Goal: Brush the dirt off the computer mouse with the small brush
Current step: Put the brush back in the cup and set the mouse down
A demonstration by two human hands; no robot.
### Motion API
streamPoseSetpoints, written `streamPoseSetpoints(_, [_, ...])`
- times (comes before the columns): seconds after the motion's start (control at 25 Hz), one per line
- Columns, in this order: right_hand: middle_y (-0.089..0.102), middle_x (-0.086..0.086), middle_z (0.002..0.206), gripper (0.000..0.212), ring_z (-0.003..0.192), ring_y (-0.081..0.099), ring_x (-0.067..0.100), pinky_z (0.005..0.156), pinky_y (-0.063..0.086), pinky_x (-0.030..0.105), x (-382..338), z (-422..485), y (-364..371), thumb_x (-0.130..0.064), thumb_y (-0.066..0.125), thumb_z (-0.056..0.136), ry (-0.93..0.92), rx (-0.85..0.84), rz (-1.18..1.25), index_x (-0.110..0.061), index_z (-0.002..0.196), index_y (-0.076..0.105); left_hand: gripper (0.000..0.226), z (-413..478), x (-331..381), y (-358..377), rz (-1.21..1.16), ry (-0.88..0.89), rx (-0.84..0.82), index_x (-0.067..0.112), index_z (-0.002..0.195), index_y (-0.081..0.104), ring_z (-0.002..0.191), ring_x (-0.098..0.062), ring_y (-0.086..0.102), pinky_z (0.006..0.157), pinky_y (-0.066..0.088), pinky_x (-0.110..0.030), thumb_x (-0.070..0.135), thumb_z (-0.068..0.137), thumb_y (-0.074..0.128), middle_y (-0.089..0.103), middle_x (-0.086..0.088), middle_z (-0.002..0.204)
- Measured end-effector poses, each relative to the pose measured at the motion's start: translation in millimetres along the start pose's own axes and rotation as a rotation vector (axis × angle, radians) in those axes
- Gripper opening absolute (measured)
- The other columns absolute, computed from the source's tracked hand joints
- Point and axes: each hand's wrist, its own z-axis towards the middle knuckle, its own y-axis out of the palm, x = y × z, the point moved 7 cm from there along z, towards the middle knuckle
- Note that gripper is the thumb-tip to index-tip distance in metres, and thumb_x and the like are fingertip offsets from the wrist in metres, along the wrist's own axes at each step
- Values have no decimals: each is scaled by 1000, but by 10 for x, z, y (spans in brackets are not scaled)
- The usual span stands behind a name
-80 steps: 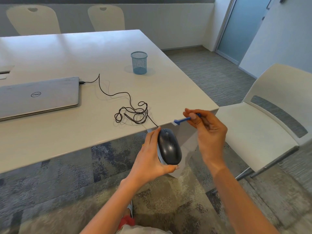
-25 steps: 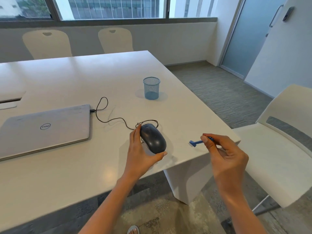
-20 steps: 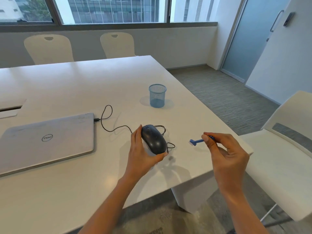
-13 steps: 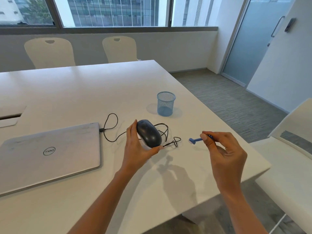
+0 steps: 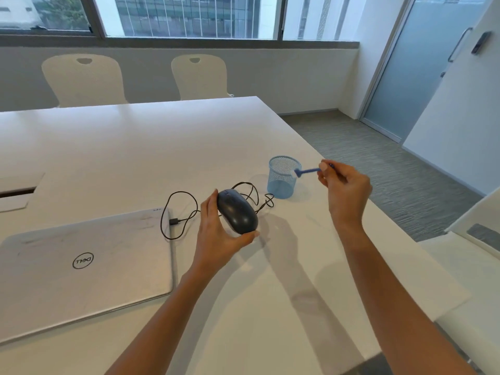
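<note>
Blue small brush (image 5: 307, 171) pinched by right hand (image 5: 345, 185), left hand (image 5: 216, 234) gripping computer mouse (image 5: 236, 212): steady it, sweep bristles outward lightly

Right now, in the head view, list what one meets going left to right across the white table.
In order: closed silver laptop → left hand gripping dark grey computer mouse → blue mesh cup → right hand pinching small blue brush.

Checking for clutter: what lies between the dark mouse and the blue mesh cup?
Head view: loops of black cable on the white table, between the dark computer mouse and blue mesh cup.
</note>
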Motion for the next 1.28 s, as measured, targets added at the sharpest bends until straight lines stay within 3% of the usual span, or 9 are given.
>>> streamPoseSetpoints(0.08, [71, 3, 83, 19, 70, 70, 14, 78, 63, 36, 122, 293, 245, -15, 68, 92, 12, -10, -65, -6, 107, 75, 123, -82, -11, 79, -3, -14, -23, 21, 151, 21, 125, 4, 34, 96, 28, -5, 48, 54, 92, 31, 10, 145])
streamPoseSetpoints(0.16, [71, 7, 81, 21, 74, 72, 23, 81, 62, 45, 271, 523, 458, -15, 65, 93, 40, -46, -118, -2, 106, 75, 122, -180, -4, 155, -21, -32, -36, 20, 151, 24, 129, 1, 36, 97, 26, 2, 52, 54, 90, 32, 11, 144])
streamPoseSetpoints(0.36, [77, 17, 85, 20, 74, 74, 33, 79, 59, 53, 535, 780, 758, -17, 65, 92, 55, -112, -279, -2, 99, 77, 120, -275, -31, 348, -18, -90, -87, 17, 149, 27, 130, -2, 38, 99, 25, 1, 49, 53, 92, 38, 8, 142])
streamPoseSetpoints(0.56, [78, 17, 94, 24, 89, 73, 32, 88, 55, 40, 624, 858, 833, -19, 72, 87, 50, -137, -386, -3, 105, 74, 121, -262, -52, 429, 21, -102, -147, 22, 150, 23, 127, 4, 34, 96, 22, 3, 50, 54, 92, 33, 16, 143])
streamPoseSetpoints(0.76, [77, 16, 92, 22, 88, 71, 33, 77, 48, 33, 683, 884, 824, -20, 77, 83, 43, -123, -430, -2, 95, 71, 124, -209, -72, 484, 48, -121, -215, 22, 152, 21, 132, -2, 34, 108, 31, -21, 53, 55, 91, 31, 15, 148])
streamPoseSetpoints(0.92, [77, 16, 92, 22, 86, 71, 32, 76, 46, 30, 690, 872, 836, -21, 76, 84, 16, -121, -437, -2, 95, 73, 124, -197, -102, 514, 51, -136, -238, 22, 152, 22, 131, -3, 35, 106, 30, -20, 57, 54, 90, 33, 15, 146])
streamPoseSetpoints(1.08, [77, 16, 91, 20, 86, 71, 32, 81, 51, 37, 657, 886, 807, -20, 75, 85, 11, -57, -385, -2, 94, 72, 124, -190, -121, 536, 54, -141, -250, 23, 152, 22, 131, -3, 36, 105, 31, -20, 58, 54, 89, 33, 16, 147])
streamPoseSetpoints(1.28, [77, 16, 91, 18, 86, 70, 32, 77, 47, 31, 657, 859, 875, -19, 73, 87, -37, -78, -416, -2, 93, 72, 124, -169, -133, 543, 53, -139, -247, 23, 152, 22, 130, -1, 35, 102, 29, -16, 57, 54, 90, 33, 16, 146])
